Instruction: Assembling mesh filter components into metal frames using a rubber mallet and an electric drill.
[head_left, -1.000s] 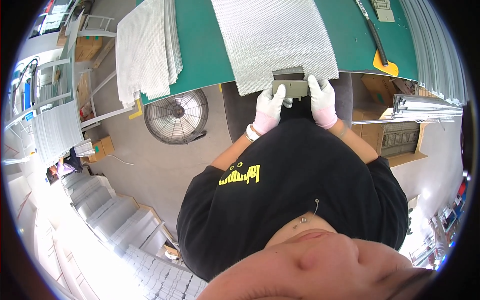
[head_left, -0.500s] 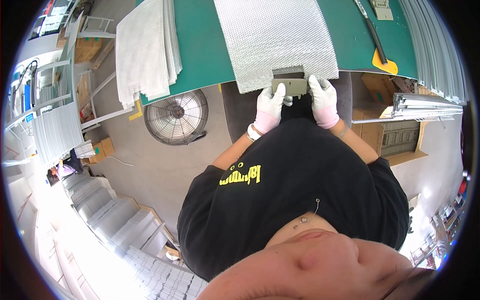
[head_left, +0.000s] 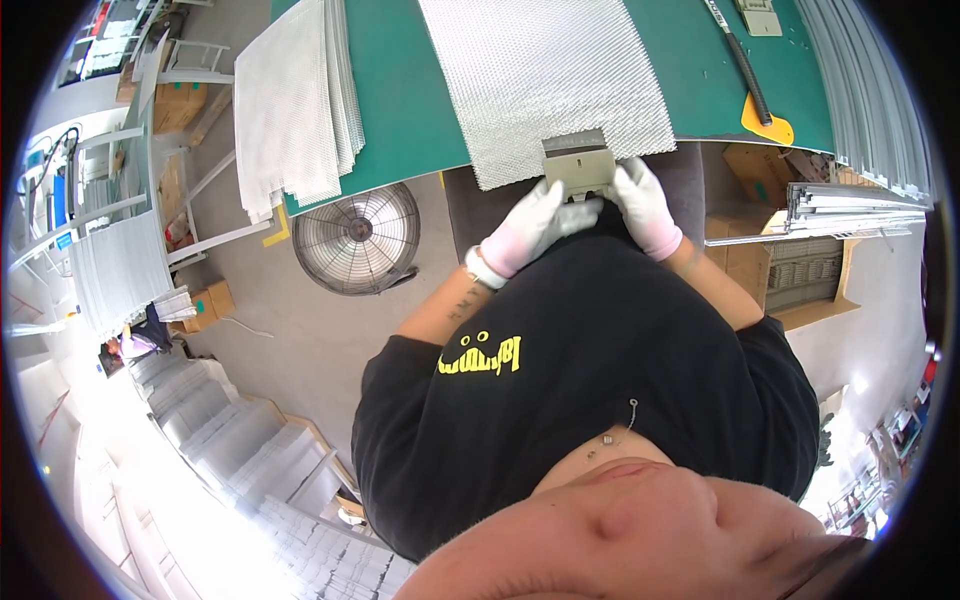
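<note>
A beige-grey plastic plate sits at the notch in the near edge of a silvery mesh sheet, overlapping that notch. My right hand, in a white glove with a pink cuff, grips the right edge of the plate. In a matching glove, my left hand lies at the plate's lower left, its fingers stretched out beneath the lower edge and slightly blurred. The left thumb is close to the plate's left side; whether it touches cannot be made out.
The mesh lies on a green table and overhangs its near edge. To the left is a stack of mesh sheets; a floor fan stands below. A yellow-bladed scraper and another beige part lie right, beside grey strips.
My left hand has come off the plate's left face and moved down and left, its fingers spreading. The plate has tipped or shifted up against the notch. My right hand stays on its edge.
</note>
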